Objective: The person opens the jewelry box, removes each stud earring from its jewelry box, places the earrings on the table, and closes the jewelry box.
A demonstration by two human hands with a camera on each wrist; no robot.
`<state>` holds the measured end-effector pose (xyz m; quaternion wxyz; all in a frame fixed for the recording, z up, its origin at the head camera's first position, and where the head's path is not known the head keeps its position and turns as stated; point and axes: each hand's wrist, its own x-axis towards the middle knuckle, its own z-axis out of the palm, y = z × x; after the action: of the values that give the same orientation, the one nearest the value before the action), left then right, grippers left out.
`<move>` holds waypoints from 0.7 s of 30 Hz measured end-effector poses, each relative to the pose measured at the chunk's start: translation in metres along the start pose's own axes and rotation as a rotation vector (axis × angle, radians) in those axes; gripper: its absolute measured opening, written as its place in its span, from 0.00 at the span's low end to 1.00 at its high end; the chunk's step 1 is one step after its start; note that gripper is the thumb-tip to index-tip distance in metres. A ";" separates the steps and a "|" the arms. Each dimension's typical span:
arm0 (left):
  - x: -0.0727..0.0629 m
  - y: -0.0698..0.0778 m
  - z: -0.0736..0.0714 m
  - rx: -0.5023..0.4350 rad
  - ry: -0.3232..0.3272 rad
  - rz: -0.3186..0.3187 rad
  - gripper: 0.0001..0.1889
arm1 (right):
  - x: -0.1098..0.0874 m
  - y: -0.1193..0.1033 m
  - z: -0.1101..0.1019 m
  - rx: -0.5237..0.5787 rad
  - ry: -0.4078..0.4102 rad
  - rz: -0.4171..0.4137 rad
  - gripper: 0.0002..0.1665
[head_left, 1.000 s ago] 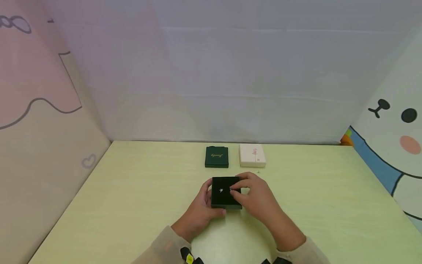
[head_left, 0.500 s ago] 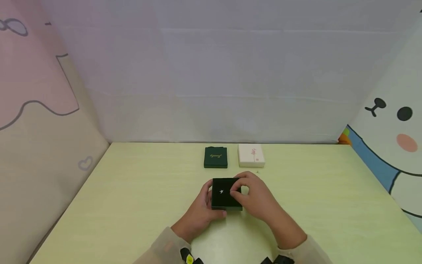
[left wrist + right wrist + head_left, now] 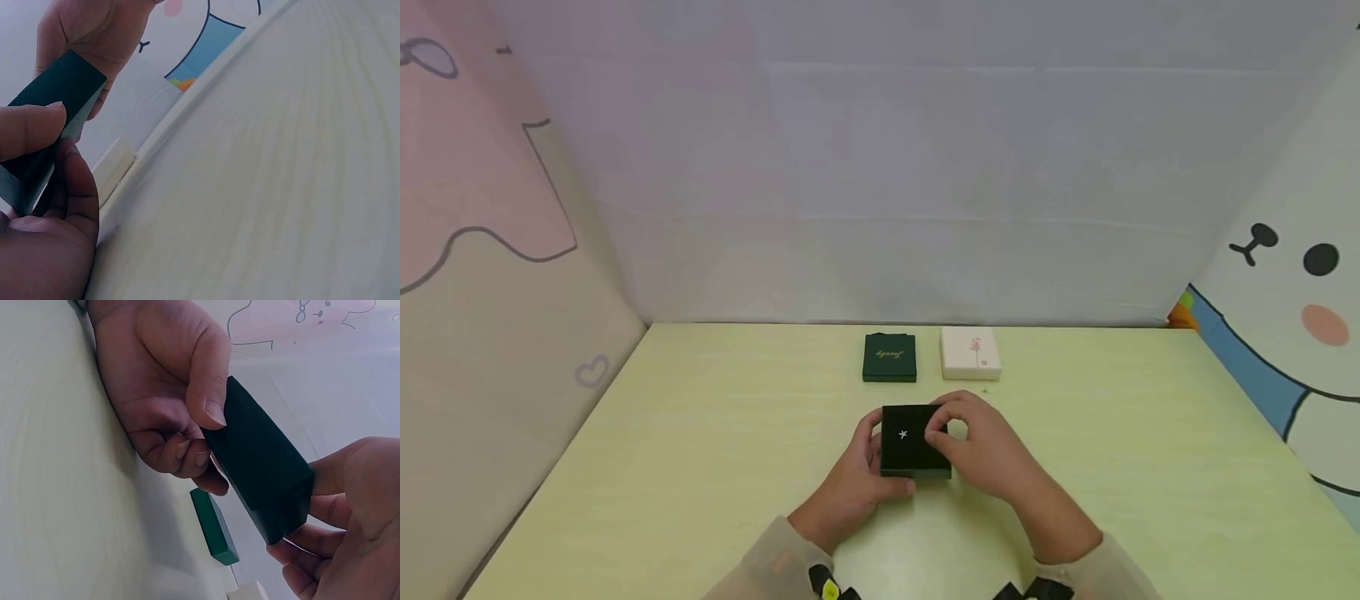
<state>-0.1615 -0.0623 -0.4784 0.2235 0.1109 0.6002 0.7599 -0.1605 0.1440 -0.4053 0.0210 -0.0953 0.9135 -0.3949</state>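
A small dark green jewelry box (image 3: 913,461) with a black insert is tilted toward the head camera. My left hand (image 3: 857,479) grips it from the left, thumb along the near side and fingers behind. On the insert shows a tiny silver star-shaped stud earring (image 3: 903,434). At the insert's right side, my right hand (image 3: 988,446) brings thumb and index finger together in a pinch; the small earring at those fingertips is hidden now. Its other fingers reach behind the far right corner. From the right wrist, the green box (image 3: 262,453) appears held off the table.
Toward the back of the table (image 3: 700,433) lies a green lid (image 3: 890,358) with gold lettering. To its right is a white box (image 3: 971,354) with a pink flower print. A pale cloth wall (image 3: 910,200) rises at the table's back edge.
A small silver glint at my right fingertips, seen a second ago, is now covered. The right hand has shifted very slightly right; the left hand keeps its grip on the box.
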 end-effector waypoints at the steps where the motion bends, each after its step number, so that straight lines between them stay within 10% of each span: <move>1: 0.000 0.000 0.000 0.001 0.001 0.000 0.54 | 0.000 0.000 0.000 0.004 -0.002 0.004 0.11; 21: -0.002 0.002 0.003 -0.009 -0.006 0.010 0.55 | -0.002 -0.004 -0.001 0.015 -0.024 0.007 0.11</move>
<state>-0.1587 -0.0613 -0.4753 0.2221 0.1150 0.5955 0.7634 -0.1580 0.1422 -0.4020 0.0339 -0.0966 0.9105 -0.4006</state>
